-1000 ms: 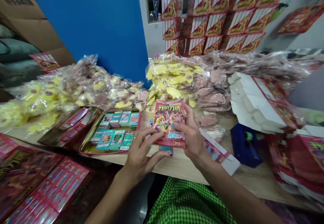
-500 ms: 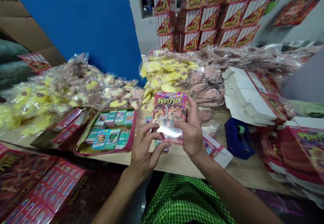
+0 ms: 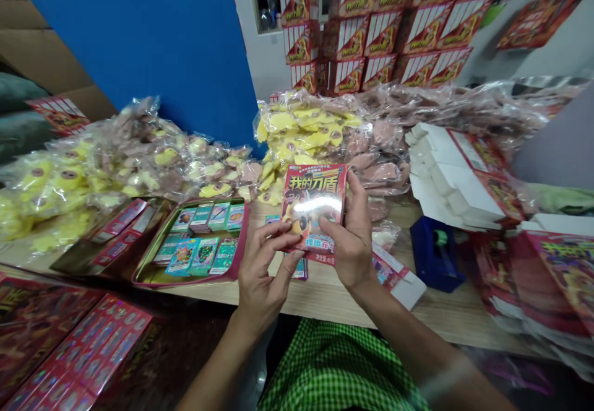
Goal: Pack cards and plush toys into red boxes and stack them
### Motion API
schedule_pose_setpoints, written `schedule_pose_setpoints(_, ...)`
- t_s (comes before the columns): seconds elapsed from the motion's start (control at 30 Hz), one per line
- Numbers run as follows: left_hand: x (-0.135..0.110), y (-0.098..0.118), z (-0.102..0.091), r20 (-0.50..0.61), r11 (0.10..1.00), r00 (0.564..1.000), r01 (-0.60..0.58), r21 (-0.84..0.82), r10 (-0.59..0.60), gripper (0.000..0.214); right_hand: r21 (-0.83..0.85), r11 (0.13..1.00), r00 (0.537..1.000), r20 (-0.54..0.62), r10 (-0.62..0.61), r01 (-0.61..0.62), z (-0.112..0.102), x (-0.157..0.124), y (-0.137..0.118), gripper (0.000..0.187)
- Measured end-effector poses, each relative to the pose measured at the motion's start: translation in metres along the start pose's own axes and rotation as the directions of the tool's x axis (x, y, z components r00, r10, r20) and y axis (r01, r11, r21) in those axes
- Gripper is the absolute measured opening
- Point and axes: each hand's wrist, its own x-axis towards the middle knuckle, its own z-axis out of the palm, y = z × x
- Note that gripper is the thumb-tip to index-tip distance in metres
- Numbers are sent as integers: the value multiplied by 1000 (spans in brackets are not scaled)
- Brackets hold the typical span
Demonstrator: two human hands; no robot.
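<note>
A glossy red card pack (image 3: 314, 203) with cartoon animals and yellow lettering is held upright above the wooden table (image 3: 334, 299). My right hand (image 3: 353, 237) grips its right edge, thumb across the front. My left hand (image 3: 264, 272) pinches its lower left corner with thumb and fingertips. Light glares off the pack's middle. Under the pack, a few small cards (image 3: 301, 268) lie on the table.
A metal tin (image 3: 195, 241) of small teal card packets sits left of my hands. Bagged yellow and pink plush toys (image 3: 139, 157) pile behind. A blue tape dispenser (image 3: 434, 253), white folded cartons (image 3: 459, 176) and red boxes (image 3: 380, 27) stand right and behind. Red packs (image 3: 78, 355) lie lower left.
Both hands have lifted the red pack slightly and tilted it, so the glare moved up to its middle. The view shifted a little to the right.
</note>
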Motion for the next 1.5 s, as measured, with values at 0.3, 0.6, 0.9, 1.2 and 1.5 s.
schedule_pose_setpoints(0.3,13,2,1,127,946,978,-194,260,166,9,-58,998,1000,-5,-1,1,-2,1,7,82)
schedule_pose_setpoints(0.6,4,-4,0,145,915,934,-350,202,326,10,39,990,989,-56,140,-138,-13,21,18,76)
schedule_pose_setpoints(0.9,22,-8,-1,197,942,948,-284,176,249,9,77,984,984,-64,168,-163,-9,19,31,68)
schedule_pose_setpoints(1.2,33,-6,-2,198,993,979,15,120,-38,12,14,998,998,-14,62,-62,-9,12,30,75)
schedule_pose_setpoints(1.5,23,-4,-15,325,372,632,717,-589,-704,68,74,965,967,59,247,-251,-3,12,13,79)
